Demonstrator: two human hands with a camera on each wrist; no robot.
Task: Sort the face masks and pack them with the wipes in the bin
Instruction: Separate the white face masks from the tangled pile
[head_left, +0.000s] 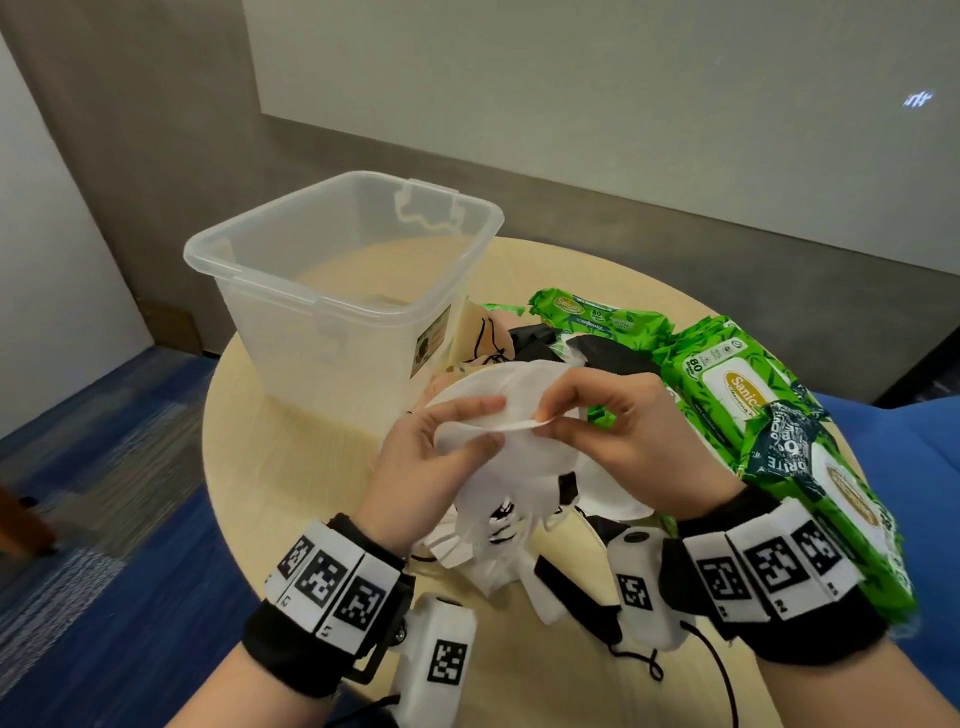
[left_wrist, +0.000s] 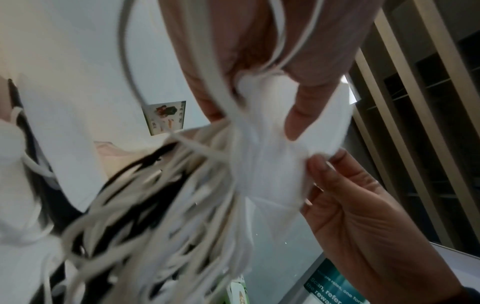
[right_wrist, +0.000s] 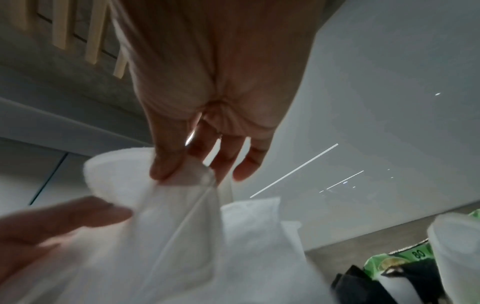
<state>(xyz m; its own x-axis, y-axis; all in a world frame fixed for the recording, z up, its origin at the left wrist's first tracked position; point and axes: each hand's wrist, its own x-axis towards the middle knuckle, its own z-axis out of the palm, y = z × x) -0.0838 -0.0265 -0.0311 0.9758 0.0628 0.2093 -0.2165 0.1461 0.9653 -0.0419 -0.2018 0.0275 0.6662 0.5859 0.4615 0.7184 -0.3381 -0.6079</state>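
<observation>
Above the table's (head_left: 291, 467) middle, the left hand (head_left: 441, 452) pinched a stack of white face masks (head_left: 519, 415) while the right hand (head_left: 618, 431) pinched its top edge, likely peeling one off for sorting. The clear bin (head_left: 291, 244) stood at the far-left edge, the green wipes packs (head_left: 727, 384) along the right edge.
</observation>
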